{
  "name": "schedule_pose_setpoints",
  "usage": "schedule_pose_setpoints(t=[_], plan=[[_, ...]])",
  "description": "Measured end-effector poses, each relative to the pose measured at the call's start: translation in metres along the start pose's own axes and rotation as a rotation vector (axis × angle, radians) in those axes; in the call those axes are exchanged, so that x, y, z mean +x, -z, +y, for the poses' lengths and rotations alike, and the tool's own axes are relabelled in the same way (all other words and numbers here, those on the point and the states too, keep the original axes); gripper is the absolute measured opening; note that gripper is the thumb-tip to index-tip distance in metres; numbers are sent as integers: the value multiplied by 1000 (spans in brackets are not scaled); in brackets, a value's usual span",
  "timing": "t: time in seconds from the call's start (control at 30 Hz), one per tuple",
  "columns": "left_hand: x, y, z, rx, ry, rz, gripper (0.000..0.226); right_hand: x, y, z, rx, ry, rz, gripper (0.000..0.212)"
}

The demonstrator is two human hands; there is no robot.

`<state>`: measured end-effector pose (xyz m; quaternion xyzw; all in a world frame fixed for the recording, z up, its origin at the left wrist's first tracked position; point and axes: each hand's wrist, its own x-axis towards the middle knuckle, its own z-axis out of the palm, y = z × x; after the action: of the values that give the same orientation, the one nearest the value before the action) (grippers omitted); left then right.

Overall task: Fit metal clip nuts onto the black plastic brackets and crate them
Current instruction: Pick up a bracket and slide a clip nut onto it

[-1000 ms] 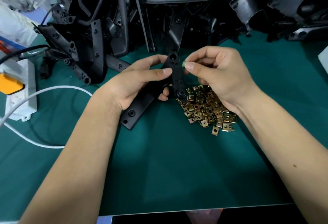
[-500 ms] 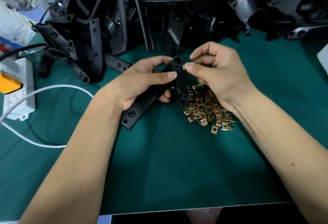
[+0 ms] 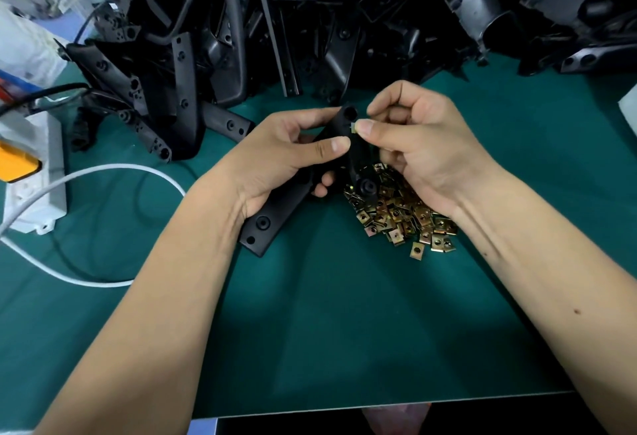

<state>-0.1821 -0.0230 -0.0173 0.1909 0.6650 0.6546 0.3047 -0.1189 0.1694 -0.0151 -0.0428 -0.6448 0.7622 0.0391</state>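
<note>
Green mat [image 3: 344, 331]: bracket [image 3: 275, 214], clip nut [image 3: 353, 126] held mid-table.

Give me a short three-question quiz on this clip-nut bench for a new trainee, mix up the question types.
1. True or false: the left hand grips the black bracket.
2. The loose clip nuts lie: A) in a crate, B) heaped on the green mat, C) on the power strip.
3. Fill in: the right hand pinches a clip nut at the bracket's ____ end, nearest the bracket pile.

Key: 1 true; 2 B; 3 upper.
</note>
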Motion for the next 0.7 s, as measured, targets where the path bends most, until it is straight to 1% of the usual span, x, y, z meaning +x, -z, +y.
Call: schedule_pose_setpoints(t=[0.17, 0.27, 0.37, 0.4, 0.43, 0.47, 0.5, 0.53, 0.6, 0.7], plan=[[1, -4, 1, 74, -26, -22, 38, 1, 9, -5, -72, 5, -76, 22], [0, -3, 0, 86, -16, -41, 39, 2, 12, -5, -137, 8, -120, 22], [3, 0, 1, 65, -21, -33, 41, 6, 10, -4, -174, 48, -97, 16], [3, 2, 2, 43, -21, -19, 41, 7, 10, -4, -255, 99, -64, 12], [3, 5, 2, 6, -17, 6, 43, 8, 13, -5, -416, 174, -28, 10], [3, 10, 2, -43, -8, 41, 46, 9, 17, -5, -627, 254, -15, 11], [2, 16, 2, -96, 3, 74, 49, 9, 21, -5, -825, 299, -39, 11], [1, 22, 2, -140, 12, 98, 50, 8, 24, -5, -975, 295, -83, 11], [1, 29, 0, -195, 17, 115, 51, 5, 27, -6, -1144, 215, -170, 15], [2, 29, 0, -215, 14, 99, 52, 5, 24, -5, -1245, 174, -203, 17]])
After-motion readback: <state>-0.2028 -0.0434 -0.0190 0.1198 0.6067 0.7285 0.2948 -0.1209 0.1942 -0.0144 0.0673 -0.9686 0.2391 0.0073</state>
